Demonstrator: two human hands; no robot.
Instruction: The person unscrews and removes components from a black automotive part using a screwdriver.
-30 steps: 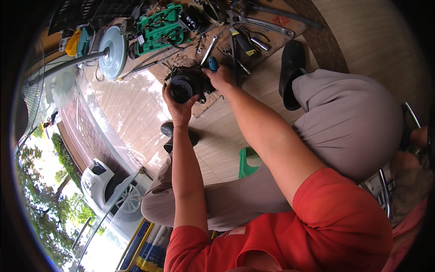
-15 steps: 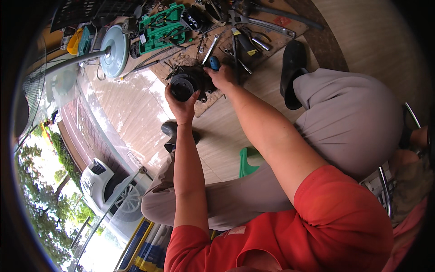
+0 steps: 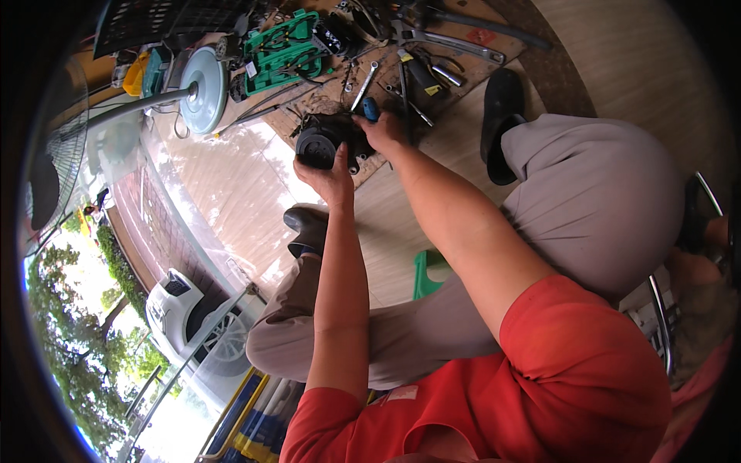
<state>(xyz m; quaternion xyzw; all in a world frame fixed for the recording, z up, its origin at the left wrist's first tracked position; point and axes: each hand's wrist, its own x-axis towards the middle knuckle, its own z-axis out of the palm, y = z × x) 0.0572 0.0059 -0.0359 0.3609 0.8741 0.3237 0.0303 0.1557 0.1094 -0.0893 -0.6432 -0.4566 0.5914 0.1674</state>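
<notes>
A dark machine part with a round black pulley (image 3: 317, 147) rests at the near edge of the greasy board. My left hand (image 3: 328, 181) is closed on the pulley from its near side, thumb over the face and fingers round the rim. Just to the right, my right hand (image 3: 384, 135) is closed round a blue-handled tool (image 3: 371, 109), its kind not clear. The handle's blue end sticks out past my fingers, close against the dark part. A combination wrench (image 3: 365, 86) lies beyond the blue handle.
The board (image 3: 471, 73) also carries a large adjustable wrench (image 3: 455, 45), pliers and sockets. A green tool case (image 3: 282, 54) lies open at the far left, near a fan's round pale base (image 3: 204, 89). A green stool (image 3: 429, 274) stands beneath my legs.
My left hand has shifted right and round to the pulley's near side, its thumb now further over the face. My right hand stays on the blue handle. The whole view has slid slightly.
</notes>
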